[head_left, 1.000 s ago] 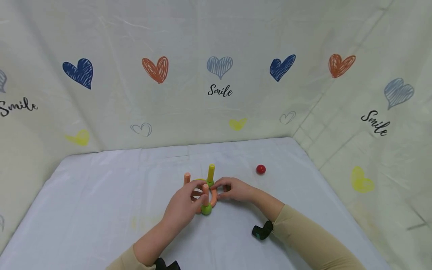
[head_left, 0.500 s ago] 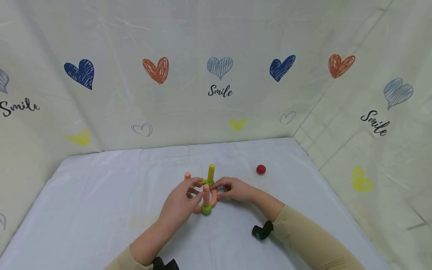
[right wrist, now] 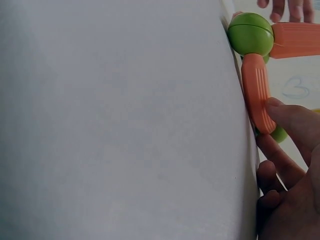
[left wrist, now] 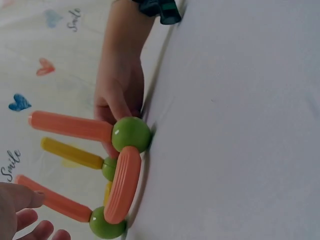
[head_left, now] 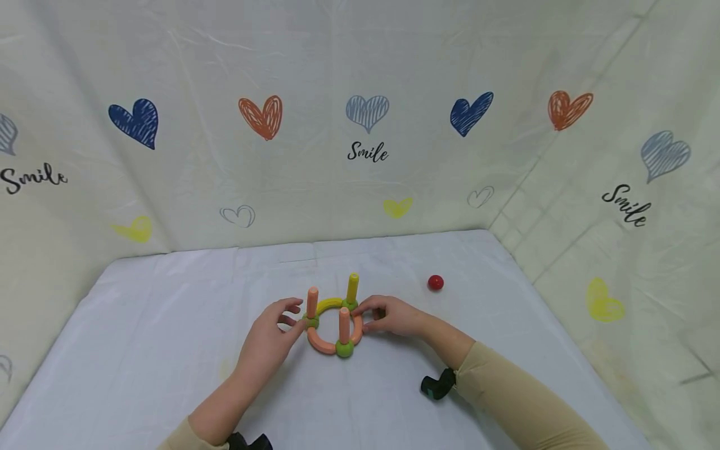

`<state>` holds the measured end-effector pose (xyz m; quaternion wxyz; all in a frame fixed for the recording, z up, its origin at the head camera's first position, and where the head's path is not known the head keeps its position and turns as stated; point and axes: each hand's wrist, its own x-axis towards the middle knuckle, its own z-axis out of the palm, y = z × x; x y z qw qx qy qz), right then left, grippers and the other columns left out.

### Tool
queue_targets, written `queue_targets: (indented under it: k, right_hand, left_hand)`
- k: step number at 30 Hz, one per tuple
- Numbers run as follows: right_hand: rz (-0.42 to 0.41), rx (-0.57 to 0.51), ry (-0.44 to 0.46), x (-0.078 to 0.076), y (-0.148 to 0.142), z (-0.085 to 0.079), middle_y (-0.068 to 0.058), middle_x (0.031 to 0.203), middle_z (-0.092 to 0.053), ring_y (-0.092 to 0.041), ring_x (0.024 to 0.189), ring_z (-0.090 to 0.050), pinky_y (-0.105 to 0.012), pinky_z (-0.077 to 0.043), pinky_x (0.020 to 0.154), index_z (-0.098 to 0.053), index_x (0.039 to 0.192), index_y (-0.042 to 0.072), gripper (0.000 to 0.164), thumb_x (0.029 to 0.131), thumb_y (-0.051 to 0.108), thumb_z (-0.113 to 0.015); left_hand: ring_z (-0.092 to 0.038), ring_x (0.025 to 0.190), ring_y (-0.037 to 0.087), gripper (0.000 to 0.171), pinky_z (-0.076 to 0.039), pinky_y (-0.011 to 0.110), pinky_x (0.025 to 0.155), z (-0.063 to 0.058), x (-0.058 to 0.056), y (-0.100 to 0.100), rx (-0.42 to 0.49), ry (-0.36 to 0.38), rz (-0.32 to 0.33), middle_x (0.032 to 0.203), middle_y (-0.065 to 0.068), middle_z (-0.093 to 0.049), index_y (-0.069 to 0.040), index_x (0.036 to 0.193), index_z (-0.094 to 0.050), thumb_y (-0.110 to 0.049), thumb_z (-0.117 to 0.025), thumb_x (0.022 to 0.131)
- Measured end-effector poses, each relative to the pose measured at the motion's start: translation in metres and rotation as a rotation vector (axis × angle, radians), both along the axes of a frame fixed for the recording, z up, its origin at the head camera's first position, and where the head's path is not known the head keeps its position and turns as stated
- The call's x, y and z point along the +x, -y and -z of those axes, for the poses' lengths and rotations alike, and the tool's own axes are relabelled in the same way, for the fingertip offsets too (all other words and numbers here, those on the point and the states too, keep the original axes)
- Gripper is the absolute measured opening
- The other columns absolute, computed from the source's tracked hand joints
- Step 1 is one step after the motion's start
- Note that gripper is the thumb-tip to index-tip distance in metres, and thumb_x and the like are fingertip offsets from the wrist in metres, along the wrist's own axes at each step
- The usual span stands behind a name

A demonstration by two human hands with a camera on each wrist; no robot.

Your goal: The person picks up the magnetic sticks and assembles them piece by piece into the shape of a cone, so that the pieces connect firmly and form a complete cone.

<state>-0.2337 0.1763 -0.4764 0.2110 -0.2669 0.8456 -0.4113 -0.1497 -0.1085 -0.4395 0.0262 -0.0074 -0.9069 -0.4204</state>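
A ring of curved sticks lies on the white cloth: two are orange and one is yellow. Three green balls join them. From the balls rise two orange straight sticks and a yellow straight stick. My right hand pinches the ring's right side; in the right wrist view its thumb presses the orange curved stick. At the left, my left hand has its fingers spread apart beside the left orange straight stick, thumb tip right at the green ball below it.
A red ball lies farther back on the right of the cloth-covered table. A pale sheet printed with hearts hangs behind the table and along its sides. Black wrist devices sit by both sleeves.
My left hand has drawn back to the left, from over the ring to outside its left side, uncovering the left ball and stick. My right hand and the ring have stayed in place.
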Motion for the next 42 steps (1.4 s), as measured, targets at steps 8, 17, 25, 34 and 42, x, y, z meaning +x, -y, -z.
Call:
queue_targets:
  k: [8, 17, 25, 34, 42]
  right_hand:
    - [0.01, -0.021, 0.009, 0.001, 0.0, 0.0, -0.005, 0.104, -0.062, -0.019, 0.084, -0.048, -0.029, -0.039, 0.073, -0.071, 0.123, 0.019, 0.035, 0.088, 0.017, -0.076]
    - [0.002, -0.005, -0.002, 0.0, 0.002, 0.0, 0.0, 0.106, -0.062, -0.018, 0.086, -0.049, -0.028, -0.04, 0.074, -0.071, 0.123, 0.021, 0.034, 0.089, 0.02, -0.075]
    - [0.021, 0.008, 0.004, -0.001, -0.002, -0.005, 0.004, 0.106, -0.062, -0.018, 0.089, -0.05, -0.028, -0.041, 0.074, -0.07, 0.123, 0.026, 0.034, 0.09, 0.023, -0.075]
    - [0.062, -0.011, 0.021, -0.003, -0.004, -0.001, 0.007, 0.109, -0.065, -0.019, 0.089, -0.053, -0.029, -0.044, 0.075, -0.072, 0.119, 0.027, 0.027, 0.092, 0.027, -0.073]
    - [0.101, 0.003, 0.002, 0.002, -0.005, -0.008, 0.005, 0.111, -0.067, -0.019, 0.089, -0.056, -0.03, -0.049, 0.073, -0.072, 0.12, 0.023, 0.028, 0.092, 0.027, -0.072]
  left_hand:
    - [-0.062, 0.096, 0.016, 0.043, -0.052, 0.033, 0.074, 0.014, -0.012, 0.012, 0.021, 0.142, -0.006, 0.11, -0.001, -0.065, -0.019, 0.131, -0.063, -0.029, -0.074, 0.09]
    - [-0.058, 0.082, 0.015, 0.047, -0.046, 0.03, 0.067, 0.029, -0.027, 0.016, -0.007, 0.185, 0.03, 0.103, -0.002, -0.066, -0.018, 0.134, -0.064, -0.026, -0.075, 0.089]
    - [-0.058, 0.08, 0.013, 0.043, -0.046, 0.031, 0.071, 0.037, -0.039, 0.016, -0.018, 0.194, 0.084, 0.096, -0.004, -0.065, -0.021, 0.13, -0.067, -0.028, -0.076, 0.088]
    - [-0.057, 0.085, 0.015, 0.042, -0.048, 0.036, 0.077, 0.033, -0.038, 0.013, -0.012, 0.232, 0.115, 0.091, -0.004, -0.065, -0.018, 0.128, -0.069, -0.025, -0.077, 0.087]
    - [-0.058, 0.088, 0.016, 0.04, -0.049, 0.04, 0.08, 0.033, -0.036, 0.014, -0.004, 0.248, 0.092, 0.092, -0.003, -0.065, -0.02, 0.126, -0.07, -0.026, -0.077, 0.087]
